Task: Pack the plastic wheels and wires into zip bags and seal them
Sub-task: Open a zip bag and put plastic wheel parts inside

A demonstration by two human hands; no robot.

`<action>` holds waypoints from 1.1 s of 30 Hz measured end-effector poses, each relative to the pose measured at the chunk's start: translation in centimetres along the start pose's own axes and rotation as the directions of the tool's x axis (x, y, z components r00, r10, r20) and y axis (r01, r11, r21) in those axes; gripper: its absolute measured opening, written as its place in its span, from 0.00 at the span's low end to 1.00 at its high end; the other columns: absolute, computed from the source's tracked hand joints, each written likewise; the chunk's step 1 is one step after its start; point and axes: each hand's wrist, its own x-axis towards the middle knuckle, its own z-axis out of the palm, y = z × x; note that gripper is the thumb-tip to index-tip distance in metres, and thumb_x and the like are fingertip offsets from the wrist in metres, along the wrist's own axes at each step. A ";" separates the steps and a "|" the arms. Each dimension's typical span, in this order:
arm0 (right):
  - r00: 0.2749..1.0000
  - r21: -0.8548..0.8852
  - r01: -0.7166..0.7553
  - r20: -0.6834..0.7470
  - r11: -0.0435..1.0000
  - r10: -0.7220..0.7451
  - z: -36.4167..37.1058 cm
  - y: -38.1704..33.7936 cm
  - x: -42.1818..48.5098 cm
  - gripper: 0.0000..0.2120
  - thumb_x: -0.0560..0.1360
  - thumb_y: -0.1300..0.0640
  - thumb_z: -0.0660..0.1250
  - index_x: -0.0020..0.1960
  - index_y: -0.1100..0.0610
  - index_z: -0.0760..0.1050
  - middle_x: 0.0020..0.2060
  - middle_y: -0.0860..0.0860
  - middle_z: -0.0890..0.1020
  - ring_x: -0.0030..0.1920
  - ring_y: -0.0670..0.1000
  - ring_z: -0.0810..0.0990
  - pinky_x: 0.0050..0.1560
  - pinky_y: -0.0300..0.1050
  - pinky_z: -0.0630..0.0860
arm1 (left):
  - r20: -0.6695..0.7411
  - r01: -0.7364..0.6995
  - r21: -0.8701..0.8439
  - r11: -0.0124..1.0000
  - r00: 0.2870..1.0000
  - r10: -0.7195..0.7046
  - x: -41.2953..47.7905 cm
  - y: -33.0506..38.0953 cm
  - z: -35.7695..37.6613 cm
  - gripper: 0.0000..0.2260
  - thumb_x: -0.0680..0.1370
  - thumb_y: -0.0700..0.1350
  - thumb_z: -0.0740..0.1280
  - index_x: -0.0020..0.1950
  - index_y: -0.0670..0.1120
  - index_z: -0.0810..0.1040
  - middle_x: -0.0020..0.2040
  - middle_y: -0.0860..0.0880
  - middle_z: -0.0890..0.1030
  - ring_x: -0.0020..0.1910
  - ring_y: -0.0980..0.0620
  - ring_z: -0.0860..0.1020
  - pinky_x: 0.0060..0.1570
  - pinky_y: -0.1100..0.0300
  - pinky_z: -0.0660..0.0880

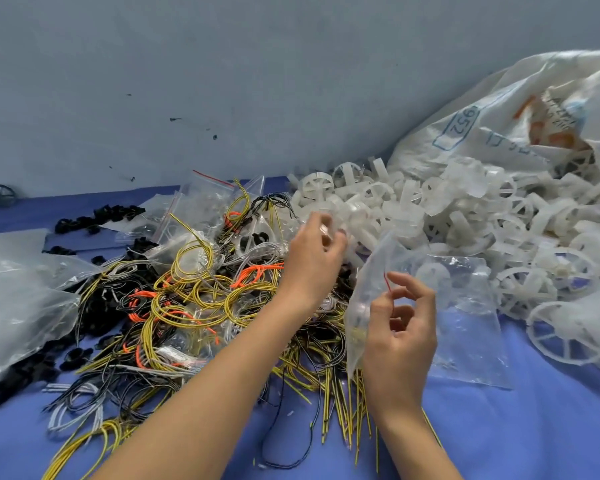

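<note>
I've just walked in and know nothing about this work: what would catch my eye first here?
A bright tangle of wires, yellow, orange and black, sprawls across the middle and left of the blue table. To its right, a heap of white plastic wheels lies at the mouth of a big white sack. In front, the right hand pinches a clear zip bag while the left hand reaches to the heap's edge.
</note>
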 end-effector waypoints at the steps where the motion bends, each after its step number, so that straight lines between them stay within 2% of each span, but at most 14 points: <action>1: 1.000 0.006 0.000 0.016 1.000 0.000 0.1 0.0 -0.1 0.12 0.77 0.53 0.62 0.54 0.37 0.73 0.45 0.42 0.76 0.36 0.48 0.75 0.34 0.38 0.72 | -0.034 0.035 -0.125 0.992 0.999 -0.039 -0.8 -0.2 -1.8 0.03 0.81 0.52 0.62 0.54 0.58 0.72 0.47 0.50 0.79 0.39 0.55 0.81 0.32 0.65 0.77; 3: 0.998 0.002 0.002 0.063 1.000 -0.002 0.3 0.1 -0.4 0.13 0.77 0.55 0.64 0.54 0.36 0.73 0.45 0.43 0.76 0.35 0.48 0.75 0.34 0.36 0.72 | -0.047 0.142 -0.420 0.897 0.983 -0.177 -3.0 -1.0 -5.3 0.07 0.81 0.51 0.64 0.58 0.58 0.74 0.48 0.48 0.82 0.40 0.55 0.83 0.36 0.61 0.80; 4: 0.995 -0.005 0.002 0.099 1.000 -0.002 0.5 0.2 -0.5 0.14 0.78 0.56 0.65 0.54 0.37 0.73 0.45 0.43 0.76 0.35 0.48 0.76 0.34 0.37 0.72 | -0.008 0.209 -0.578 0.789 0.965 -0.261 -4.2 -1.6 -6.8 0.09 0.80 0.50 0.66 0.60 0.54 0.76 0.48 0.47 0.83 0.41 0.54 0.83 0.38 0.60 0.80; 6: 0.982 -0.044 0.012 0.188 0.999 -0.004 0.9 0.4 -0.9 0.16 0.78 0.60 0.66 0.54 0.38 0.73 0.45 0.44 0.76 0.36 0.48 0.77 0.35 0.39 0.74 | 0.137 0.320 -0.843 0.433 0.905 -0.403 -6.7 -3.0 -9.0 0.16 0.76 0.47 0.67 0.63 0.47 0.76 0.48 0.43 0.83 0.41 0.50 0.83 0.38 0.60 0.80; 8: 0.959 -0.112 0.036 0.285 0.993 -0.003 1.2 0.6 -1.4 0.18 0.78 0.61 0.67 0.55 0.37 0.73 0.46 0.43 0.76 0.38 0.47 0.79 0.36 0.40 0.76 | 0.273 0.362 -0.924 0.123 0.850 -0.451 -8.7 -4.1 -10.1 0.19 0.76 0.45 0.65 0.66 0.42 0.74 0.52 0.39 0.81 0.44 0.47 0.82 0.37 0.59 0.81; 10: 0.932 -0.174 0.047 0.361 0.984 0.019 1.5 0.8 -1.9 0.17 0.77 0.61 0.67 0.56 0.39 0.74 0.46 0.40 0.75 0.39 0.45 0.79 0.38 0.43 0.78 | 0.334 0.361 -0.932 -0.024 0.831 -0.444 -9.6 -4.8 -10.8 0.15 0.79 0.43 0.62 0.65 0.41 0.75 0.57 0.37 0.79 0.47 0.46 0.82 0.38 0.59 0.82; 12: 0.910 -0.226 0.066 0.414 0.972 0.035 1.6 1.1 -2.2 0.16 0.77 0.61 0.68 0.58 0.42 0.75 0.45 0.40 0.76 0.41 0.45 0.79 0.40 0.45 0.79 | 0.364 0.358 -0.928 -0.100 0.817 -0.448 -9.9 -5.0 -10.9 0.14 0.80 0.42 0.60 0.64 0.39 0.76 0.55 0.37 0.80 0.45 0.46 0.82 0.36 0.60 0.82; 16: 0.883 -0.252 0.090 0.467 0.964 0.040 1.7 1.2 -2.5 0.16 0.76 0.61 0.69 0.59 0.44 0.76 0.44 0.42 0.77 0.40 0.45 0.79 0.39 0.44 0.78 | 0.341 0.340 -0.936 -0.087 0.821 -0.458 -10.5 -5.2 -10.6 0.15 0.75 0.42 0.66 0.60 0.37 0.77 0.58 0.37 0.79 0.47 0.48 0.80 0.35 0.62 0.82; 18: 0.888 -0.243 0.098 0.459 0.965 0.025 1.7 1.2 -2.5 0.15 0.76 0.61 0.69 0.57 0.42 0.77 0.43 0.42 0.78 0.39 0.46 0.79 0.38 0.39 0.76 | 0.358 0.370 -0.928 -0.045 0.848 -0.391 -10.8 -5.4 -10.0 0.17 0.73 0.41 0.68 0.60 0.36 0.78 0.62 0.37 0.79 0.54 0.45 0.81 0.42 0.60 0.82; 21: 0.895 -0.232 0.099 0.446 0.968 0.016 1.7 1.2 -2.5 0.14 0.76 0.61 0.69 0.54 0.42 0.78 0.42 0.43 0.77 0.40 0.47 0.79 0.38 0.32 0.72 | 0.397 0.416 -0.909 0.015 0.878 -0.267 -10.9 -4.9 -9.2 0.16 0.77 0.39 0.67 0.64 0.34 0.75 0.62 0.37 0.79 0.56 0.45 0.82 0.48 0.59 0.81; 24: 0.898 -0.203 0.121 0.439 0.972 -0.020 1.7 1.0 -2.5 0.13 0.77 0.62 0.69 0.53 0.44 0.80 0.42 0.43 0.77 0.40 0.47 0.79 0.39 0.30 0.71 | 0.463 0.470 -0.883 0.014 0.875 -0.142 -10.9 -4.8 -8.6 0.24 0.75 0.36 0.72 0.69 0.36 0.71 0.66 0.35 0.76 0.63 0.42 0.77 0.55 0.56 0.78; 28: 0.922 -0.161 0.112 0.385 0.981 -0.042 1.5 0.6 -2.3 0.11 0.78 0.60 0.68 0.54 0.45 0.82 0.43 0.42 0.78 0.41 0.46 0.80 0.38 0.28 0.71 | 0.487 0.495 -0.868 0.044 0.864 -0.130 -11.0 -5.0 -8.6 0.21 0.78 0.32 0.65 0.70 0.37 0.68 0.65 0.35 0.76 0.65 0.41 0.76 0.59 0.54 0.77; 30: 0.936 -0.132 0.099 0.349 0.986 -0.047 1.4 0.4 -2.2 0.11 0.78 0.59 0.68 0.54 0.45 0.82 0.43 0.43 0.78 0.40 0.47 0.80 0.38 0.29 0.71 | 0.431 0.472 -0.857 0.207 0.876 -0.216 -10.9 -5.1 -8.5 0.18 0.77 0.32 0.66 0.67 0.37 0.70 0.61 0.36 0.80 0.62 0.42 0.79 0.57 0.56 0.78; 33: 0.928 -0.120 0.160 0.356 0.980 -0.108 1.3 -0.1 -2.4 0.09 0.78 0.59 0.69 0.54 0.46 0.83 0.43 0.43 0.77 0.37 0.48 0.79 0.38 0.31 0.71 | 0.246 0.384 -0.630 0.675 0.923 -0.296 -11.5 -4.6 -7.8 0.09 0.78 0.36 0.66 0.58 0.41 0.78 0.51 0.42 0.85 0.51 0.47 0.84 0.47 0.64 0.79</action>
